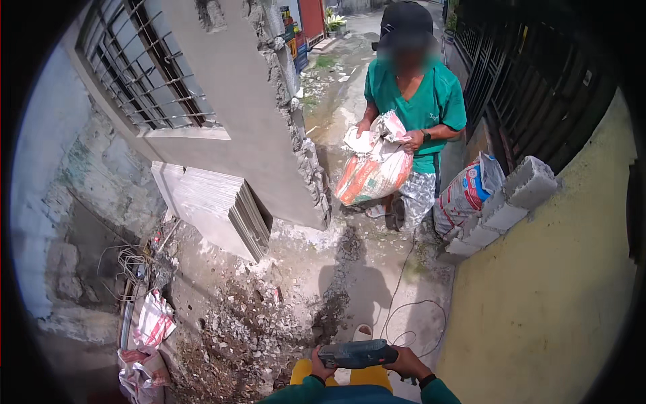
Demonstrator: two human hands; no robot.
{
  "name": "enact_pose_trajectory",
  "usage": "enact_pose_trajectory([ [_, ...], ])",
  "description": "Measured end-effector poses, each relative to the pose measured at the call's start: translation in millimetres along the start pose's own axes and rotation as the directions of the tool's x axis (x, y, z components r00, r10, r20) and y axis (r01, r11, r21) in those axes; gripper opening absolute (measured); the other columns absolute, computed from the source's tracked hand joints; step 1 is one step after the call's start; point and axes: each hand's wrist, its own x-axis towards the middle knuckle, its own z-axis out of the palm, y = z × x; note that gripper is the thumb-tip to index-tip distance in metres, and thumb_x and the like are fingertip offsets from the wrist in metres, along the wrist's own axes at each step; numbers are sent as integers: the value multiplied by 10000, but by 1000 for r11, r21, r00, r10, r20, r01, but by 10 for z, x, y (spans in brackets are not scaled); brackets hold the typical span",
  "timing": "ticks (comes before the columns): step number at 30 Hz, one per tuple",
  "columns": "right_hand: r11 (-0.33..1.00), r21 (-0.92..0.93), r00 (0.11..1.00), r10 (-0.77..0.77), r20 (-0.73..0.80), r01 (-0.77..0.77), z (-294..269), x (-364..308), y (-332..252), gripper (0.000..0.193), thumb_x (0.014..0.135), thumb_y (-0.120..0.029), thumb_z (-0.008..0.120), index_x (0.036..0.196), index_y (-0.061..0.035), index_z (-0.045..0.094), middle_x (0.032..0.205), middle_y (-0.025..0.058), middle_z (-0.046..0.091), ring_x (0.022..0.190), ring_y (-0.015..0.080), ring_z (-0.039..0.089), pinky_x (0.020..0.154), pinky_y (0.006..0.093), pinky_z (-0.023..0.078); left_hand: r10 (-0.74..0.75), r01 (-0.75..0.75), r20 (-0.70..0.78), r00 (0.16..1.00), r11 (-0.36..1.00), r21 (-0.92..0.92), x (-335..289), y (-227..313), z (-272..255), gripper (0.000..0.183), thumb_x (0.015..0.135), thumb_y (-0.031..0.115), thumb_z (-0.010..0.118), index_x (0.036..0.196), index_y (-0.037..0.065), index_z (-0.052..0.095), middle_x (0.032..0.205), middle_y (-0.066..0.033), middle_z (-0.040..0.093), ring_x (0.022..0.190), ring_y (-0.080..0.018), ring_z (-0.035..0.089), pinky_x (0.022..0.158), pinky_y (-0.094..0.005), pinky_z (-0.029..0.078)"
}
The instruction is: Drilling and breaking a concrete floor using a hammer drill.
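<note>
At the lower edge I hold a dark grey, elongated power tool [355, 353] level in front of my body. My left hand [321, 365] is closed round its left end. My right hand [406, 364] grips the black right end. Its exact kind cannot be made out from above. A thin dark cord [408, 306] loops over the ground just beyond my right hand. Facing me, a person in a green shirt [420, 101] holds a white and orange woven sack [377, 172] with both hands.
Broken rubble [249, 330] covers the ground at left. Flat panels [208, 202] lean against the grey wall with a jagged edge [296, 135]. Concrete blocks [505, 212] and a filled sack [464, 195] stand along the yellow wall [538, 289]. Crumpled sacks [155, 320] lie at far left.
</note>
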Motion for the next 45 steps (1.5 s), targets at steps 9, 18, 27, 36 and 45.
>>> enact_pose_trajectory([
  [9, 999, 33, 999, 3, -51, -2, 437, -595, 836, 607, 617, -371, 815, 1086, -20, 657, 996, 182, 700, 948, 284, 677, 857, 363, 507, -462, 490, 195, 865, 861, -138, 120, -514, -369, 501, 827, 525, 522, 1087, 111, 633, 1052, -109, 680, 914, -306, 654, 826, -506, 538],
  [18, 997, -11, 983, -78, -168, 77, 519, -911, 691, 504, 655, -173, 818, 1096, -4, 642, 941, 110, 699, 869, 195, 658, 834, 330, 504, -396, 480, 338, 854, 850, -216, 116, -720, -344, 500, 837, 557, 481, 1040, 135, 657, 976, -83, 694, 856, -286, 675, 685, -468, 549],
  [27, 999, 28, 997, -24, -80, 26, 608, -1154, 586, 465, 665, -79, 775, 1094, 17, 623, 943, 92, 685, 841, 175, 642, 779, 321, 519, -386, 496, 316, 867, 742, -452, 156, -1161, -405, 550, 852, 472, 478, 1129, 10, 591, 1013, -174, 666, 899, -341, 656, 816, -500, 532],
  [36, 1000, 17, 999, 1, -39, -1, 658, -1328, 596, 394, 688, -34, 753, 1058, 14, 629, 900, 74, 684, 768, 147, 633, 726, 300, 515, -475, 491, 160, 865, 739, -462, -18, -1472, -452, 498, 848, 449, 481, 1107, 42, 604, 985, -157, 669, 888, -326, 654, 812, -497, 525],
  [45, 998, -25, 990, -60, -128, 57, 584, -1292, 464, 392, 667, -91, 780, 1013, 32, 641, 908, 111, 694, 816, 193, 652, 763, 334, 519, -527, 517, 91, 845, 763, -388, 36, -1314, -385, 495, 841, 496, 483, 1034, 63, 626, 946, -124, 682, 851, -302, 660, 774, -484, 528],
])
